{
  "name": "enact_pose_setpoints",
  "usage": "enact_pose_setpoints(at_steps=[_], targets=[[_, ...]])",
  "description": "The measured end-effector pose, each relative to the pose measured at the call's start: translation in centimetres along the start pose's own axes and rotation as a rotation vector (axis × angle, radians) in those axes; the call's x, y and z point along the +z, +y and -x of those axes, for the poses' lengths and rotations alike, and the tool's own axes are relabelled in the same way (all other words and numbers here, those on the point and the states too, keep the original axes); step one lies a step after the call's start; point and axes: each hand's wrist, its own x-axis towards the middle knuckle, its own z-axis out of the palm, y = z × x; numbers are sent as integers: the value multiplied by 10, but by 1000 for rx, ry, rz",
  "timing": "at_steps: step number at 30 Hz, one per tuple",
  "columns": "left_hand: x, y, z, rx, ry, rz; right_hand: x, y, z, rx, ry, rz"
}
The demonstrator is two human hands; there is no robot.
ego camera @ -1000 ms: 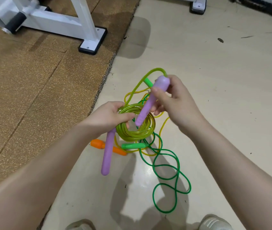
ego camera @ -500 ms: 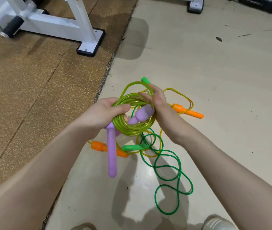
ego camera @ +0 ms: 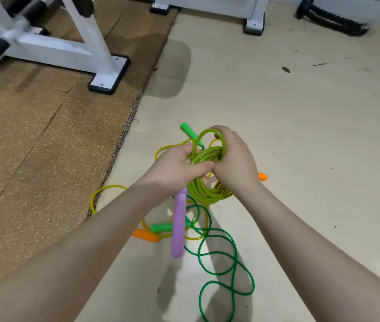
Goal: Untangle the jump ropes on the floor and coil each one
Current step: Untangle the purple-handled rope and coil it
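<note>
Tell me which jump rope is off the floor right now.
The lime-green rope with the purple handle: both hands hold its coil in the air. The dark green rope and yellow rope lie loose on the floor.

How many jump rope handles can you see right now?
5: purple handle hanging below the left hand; green handles beyond the hands and on the floor; orange handles at lower left and right. The second purple handle is hidden.
</note>
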Motion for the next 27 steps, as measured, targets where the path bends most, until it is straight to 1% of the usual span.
enact_pose_setpoints(at_steps=[1, 3, 4, 5, 6, 8, 11, 14, 16, 19, 21, 23, 25, 27], targets=[[1, 5, -5, 12, -5, -10, -13, 5, -6, -6, -119, -251], [1, 18, -13, 46, -46, 5, -43, 15, -13, 18, -494, -752], [1, 26, -14, 47, -69, 44, -57, 22, -16, 48, -601, -937], [3, 35, -15, 36, -88, 88, -71, 26, -18, 91, -666, -1084], [5, 45, -17, 22, -104, 126, -84, 28, -21, 149, -693, -1182], [12, 74, -19, 0, -141, 164, -108, 22, -25, 267, -672, -1273], [24, 131, -24, 19, -219, 176, -145, 1, -29, 358, -617, -1260], [40, 196, -23, 29, -274, 152, -192, -21, -34, 317, -507, -1208], [48, 234, -23, 1, -247, 168, -232, -34, -36, 330, -392, -1246], [58, 288, -25, -57, -164, 153, -296, -49, -29, 356, -166, -1266], [68, 330, -20, -89, -185, 130, -332, -59, -19, 367, -86, -1268], [80, 376, -10, -102, -235, 95, -365, -67, -11, 347, -75, -1140], [89, 425, 0, -112, -252, 83, -404, -81, -5, 288, -110, -903], [94, 474, 6, -114, -256, 73, -453, -101, -3, 282, -107, -718]])
